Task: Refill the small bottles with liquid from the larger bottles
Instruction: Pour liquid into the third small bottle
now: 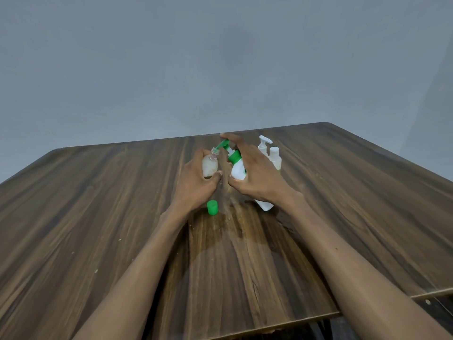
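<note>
Hands two, bottles four, green cap one

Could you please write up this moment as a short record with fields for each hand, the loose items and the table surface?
left hand: left hand grips small clear plastic bottle, uncapped, tilted
right hand: right hand holds white pump bottle with green pump head, a finger on the pump, nozzle at the small bottle's mouth
loose cap: green plastic cap stands on the table
behind: white pump bottle and white capped bottle, upright
table: brown wooden table, wet patch near the cap
</note>
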